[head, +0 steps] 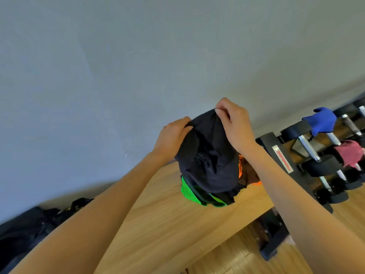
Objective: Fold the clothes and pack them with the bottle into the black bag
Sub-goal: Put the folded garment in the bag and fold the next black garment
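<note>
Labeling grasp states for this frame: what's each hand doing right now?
Left hand: grips the upper edge of the black garment.
Right hand: pinches the same garment's top edge, holding it up above the wooden bench.

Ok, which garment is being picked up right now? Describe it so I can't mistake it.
Start at the wooden bench along the grey wall, left of the dumbbell rack. On it lies a clothes heap; both hands, left and right, hold up the black garment by its top edge. It is plain dark, unlike the neon green mesh piece and the orange piece beneath.
</note>
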`<state>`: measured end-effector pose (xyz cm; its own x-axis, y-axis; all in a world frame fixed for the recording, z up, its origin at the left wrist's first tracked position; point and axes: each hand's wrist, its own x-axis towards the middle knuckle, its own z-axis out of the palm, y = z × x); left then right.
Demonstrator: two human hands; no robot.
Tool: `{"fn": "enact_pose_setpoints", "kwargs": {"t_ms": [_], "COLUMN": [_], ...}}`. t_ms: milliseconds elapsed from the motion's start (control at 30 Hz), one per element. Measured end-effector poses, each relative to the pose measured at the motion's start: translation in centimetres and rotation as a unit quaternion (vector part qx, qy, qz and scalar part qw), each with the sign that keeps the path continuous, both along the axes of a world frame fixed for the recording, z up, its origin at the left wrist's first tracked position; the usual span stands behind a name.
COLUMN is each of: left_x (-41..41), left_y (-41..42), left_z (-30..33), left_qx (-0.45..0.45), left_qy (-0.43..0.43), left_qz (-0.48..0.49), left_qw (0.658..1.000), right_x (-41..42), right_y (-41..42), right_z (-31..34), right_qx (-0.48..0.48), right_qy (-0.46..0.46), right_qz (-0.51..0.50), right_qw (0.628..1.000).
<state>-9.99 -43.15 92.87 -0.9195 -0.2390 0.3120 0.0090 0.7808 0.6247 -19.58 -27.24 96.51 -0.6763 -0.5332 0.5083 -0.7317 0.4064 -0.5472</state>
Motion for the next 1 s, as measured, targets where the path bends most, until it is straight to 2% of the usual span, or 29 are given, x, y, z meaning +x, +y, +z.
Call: {"fn": "enact_pose_setpoints", "kwargs": {"t_ms": [233, 467, 600, 733, 833, 933, 1000], "left_x": [7.1, 16.8, 21.5, 25.3, 26.6, 27.3, 27.3], "left_y": [-5.8, -8.2, -7.3, -5.2, -3.3, -2.4, -2.7], "left_z": [1.5, -6.7, -14.2, -20.7, -23.8, -25.5, -26.0], "left_qx": [-0.04, -0.037, -0.035, 0.012, 0.031, 0.076, 0.077], "left_qy": [0.028, -0.079, -0.183, -0.272, -0.339, -0.369, -0.36], "left_qz": [0.062, 0.11, 0.099, 0.087, 0.069, 0.092, 0.128], "left_qw": [0.997, 0.99, 0.978, 0.958, 0.938, 0.922, 0.921], "right_x": [4.4, 10.6, 13.3, 15.5, 16.4, 16.3, 15.9], "right_y": [-4.5, -8.0, -8.0, -6.6, -5.7, -5.7, -6.5], "right_z": [0.7, -7.5, -14.7, -21.6, -25.4, -27.4, -27.9], "right_qx": [-0.004, 0.089, 0.199, 0.299, 0.38, 0.432, 0.43], "right_qy": [-0.006, -0.064, -0.114, -0.17, -0.178, -0.192, -0.207], "right_qz": [0.067, 0.173, 0.219, 0.251, 0.282, 0.302, 0.297], "right_qw": [0.998, 0.979, 0.948, 0.905, 0.863, 0.828, 0.827]}}
